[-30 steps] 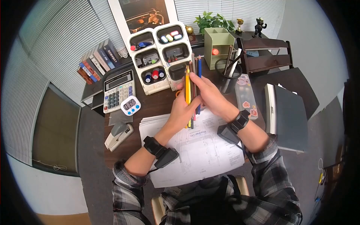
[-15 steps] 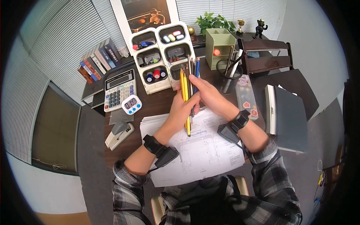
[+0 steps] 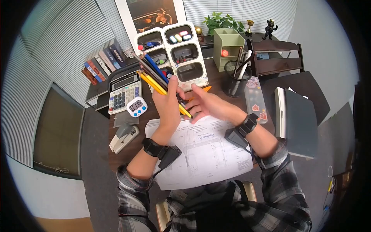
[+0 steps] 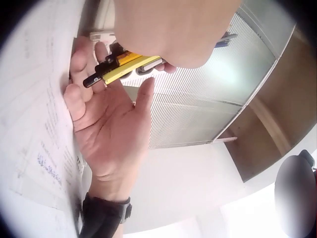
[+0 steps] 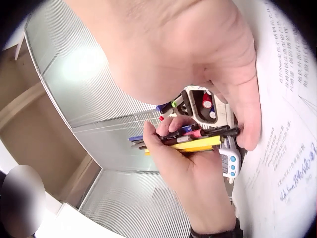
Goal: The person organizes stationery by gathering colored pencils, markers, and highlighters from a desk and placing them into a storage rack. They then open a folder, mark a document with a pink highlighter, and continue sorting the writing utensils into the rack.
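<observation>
My left hand [image 3: 167,106] grips a bundle of pencils [image 3: 156,85], among them yellow, blue and dark ones. The bundle slants up to the left over the desk, in front of the white organizer [image 3: 198,79]. Its lower ends stick out past the palm toward my right hand [image 3: 216,103]. That hand is spread with the palm turned inward, its fingertips close to those ends. In the right wrist view the left fingers wrap the yellow pencil [image 5: 198,144] and its neighbours. The left wrist view shows the right palm [image 4: 111,119] facing the bundle with nothing gripped.
Under the hands lie printed sheets [image 3: 208,162]. To the left are a calculator [image 3: 119,96], a white timer [image 3: 136,106] and a stapler [image 3: 124,138]. A mesh pen cup [image 3: 235,86], a sticker-covered clear case [image 3: 254,101] and a dark binder [image 3: 297,120] stand or lie right.
Both hands held the upright bundle together before. Now the right hand has let go and spread its fingers, while the left has tilted the pencils over to the left.
</observation>
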A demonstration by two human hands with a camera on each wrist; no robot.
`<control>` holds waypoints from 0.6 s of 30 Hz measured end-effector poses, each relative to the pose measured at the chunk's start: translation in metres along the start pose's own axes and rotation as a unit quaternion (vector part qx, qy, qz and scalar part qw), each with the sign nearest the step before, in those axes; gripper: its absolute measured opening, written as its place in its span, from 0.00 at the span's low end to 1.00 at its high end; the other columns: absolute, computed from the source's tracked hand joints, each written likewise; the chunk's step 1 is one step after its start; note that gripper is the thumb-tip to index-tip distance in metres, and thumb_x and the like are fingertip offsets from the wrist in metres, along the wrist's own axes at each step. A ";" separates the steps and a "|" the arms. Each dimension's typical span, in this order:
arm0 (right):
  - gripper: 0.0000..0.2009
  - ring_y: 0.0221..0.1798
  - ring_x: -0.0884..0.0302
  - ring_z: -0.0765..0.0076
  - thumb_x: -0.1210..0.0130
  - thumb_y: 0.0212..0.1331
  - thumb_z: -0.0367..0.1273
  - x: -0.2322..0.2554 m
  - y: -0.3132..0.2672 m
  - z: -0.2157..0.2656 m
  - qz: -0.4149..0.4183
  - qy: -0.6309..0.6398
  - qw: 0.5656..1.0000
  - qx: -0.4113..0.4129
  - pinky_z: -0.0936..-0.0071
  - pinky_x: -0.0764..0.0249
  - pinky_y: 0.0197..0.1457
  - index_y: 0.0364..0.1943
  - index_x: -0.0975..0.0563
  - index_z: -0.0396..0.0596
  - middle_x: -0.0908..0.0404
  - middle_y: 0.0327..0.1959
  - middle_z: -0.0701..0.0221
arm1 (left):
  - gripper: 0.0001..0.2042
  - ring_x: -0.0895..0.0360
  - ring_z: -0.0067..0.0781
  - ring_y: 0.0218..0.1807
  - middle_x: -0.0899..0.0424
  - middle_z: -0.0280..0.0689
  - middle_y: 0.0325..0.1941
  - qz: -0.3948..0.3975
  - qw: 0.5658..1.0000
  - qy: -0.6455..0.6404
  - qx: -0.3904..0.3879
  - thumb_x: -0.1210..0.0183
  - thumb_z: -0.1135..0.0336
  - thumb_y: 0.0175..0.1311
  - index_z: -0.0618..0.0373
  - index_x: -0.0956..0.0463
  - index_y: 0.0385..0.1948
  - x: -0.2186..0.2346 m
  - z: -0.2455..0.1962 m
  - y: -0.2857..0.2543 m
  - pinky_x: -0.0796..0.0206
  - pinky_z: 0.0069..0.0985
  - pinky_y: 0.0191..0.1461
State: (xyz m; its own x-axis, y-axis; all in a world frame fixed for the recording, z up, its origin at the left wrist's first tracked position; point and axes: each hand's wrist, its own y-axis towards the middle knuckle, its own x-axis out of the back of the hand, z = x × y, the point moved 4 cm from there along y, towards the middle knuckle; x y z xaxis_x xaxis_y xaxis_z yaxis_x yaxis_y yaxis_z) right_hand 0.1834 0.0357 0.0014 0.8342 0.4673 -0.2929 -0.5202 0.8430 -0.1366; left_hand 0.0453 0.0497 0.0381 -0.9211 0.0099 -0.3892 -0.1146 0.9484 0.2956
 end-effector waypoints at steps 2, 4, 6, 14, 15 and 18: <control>0.40 0.48 0.16 0.54 0.67 0.71 0.61 -0.003 0.001 -0.006 0.036 0.016 0.999 -0.037 0.62 0.18 0.52 0.60 0.35 0.30 0.22 0.51 0.48 | 0.10 0.30 0.19 0.21 0.28 0.30 0.19 0.001 1.000 0.024 -0.016 0.41 0.63 0.70 0.58 0.29 0.32 -0.001 -0.006 -0.002 0.40 0.18 0.26; 0.39 0.48 0.16 0.54 0.67 0.72 0.60 -0.011 0.000 -0.005 0.046 0.039 0.997 -0.045 0.62 0.18 0.53 0.59 0.35 0.30 0.22 0.51 0.49 | 0.09 0.30 0.19 0.21 0.28 0.30 0.20 0.000 0.998 0.048 -0.033 0.41 0.64 0.70 0.58 0.29 0.34 -0.002 -0.009 -0.005 0.39 0.18 0.26; 0.38 0.48 0.17 0.54 0.67 0.73 0.59 -0.015 0.003 -0.008 0.055 0.063 0.995 -0.053 0.62 0.19 0.54 0.59 0.35 0.30 0.22 0.52 0.49 | 0.08 0.30 0.18 0.22 0.26 0.29 0.20 0.016 0.995 0.067 -0.069 0.41 0.65 0.70 0.58 0.29 0.34 -0.005 -0.011 -0.008 0.39 0.17 0.27; 0.22 0.56 0.23 0.67 0.65 0.77 0.48 -0.015 0.008 -0.011 0.042 0.238 0.970 -0.006 0.62 0.23 0.63 0.55 0.30 0.45 0.24 0.49 0.66 | 0.06 0.27 0.16 0.25 0.23 0.30 0.22 0.058 0.994 0.086 -0.026 0.40 0.69 0.66 0.59 0.26 0.30 -0.005 0.011 -0.009 0.36 0.17 0.31; 0.22 0.56 0.23 0.67 0.65 0.77 0.48 -0.015 0.008 -0.012 0.042 0.239 0.970 -0.006 0.62 0.23 0.63 0.55 0.30 0.45 0.24 0.49 0.66 | 0.06 0.27 0.16 0.25 0.23 0.30 0.22 0.058 0.994 0.087 -0.026 0.40 0.69 0.66 0.59 0.26 0.30 -0.005 0.012 -0.008 0.36 0.17 0.31; 0.22 0.58 0.25 0.68 0.65 0.77 0.49 -0.018 0.005 -0.007 0.032 0.236 0.971 0.034 0.62 0.26 0.65 0.56 0.30 0.46 0.26 0.55 0.68 | 0.06 0.26 0.17 0.27 0.22 0.30 0.23 0.062 0.994 0.075 -0.040 0.40 0.69 0.66 0.59 0.26 0.31 -0.004 0.016 -0.005 0.35 0.17 0.32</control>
State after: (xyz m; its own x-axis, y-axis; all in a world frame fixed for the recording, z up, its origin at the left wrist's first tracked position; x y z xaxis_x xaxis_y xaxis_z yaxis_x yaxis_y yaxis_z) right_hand 0.1641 0.0294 -0.0005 0.6153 0.3590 -0.7018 -0.5415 0.8394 -0.0453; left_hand 0.0554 0.0494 0.0244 -0.9745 0.0720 -0.2124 -0.0204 0.9147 0.4036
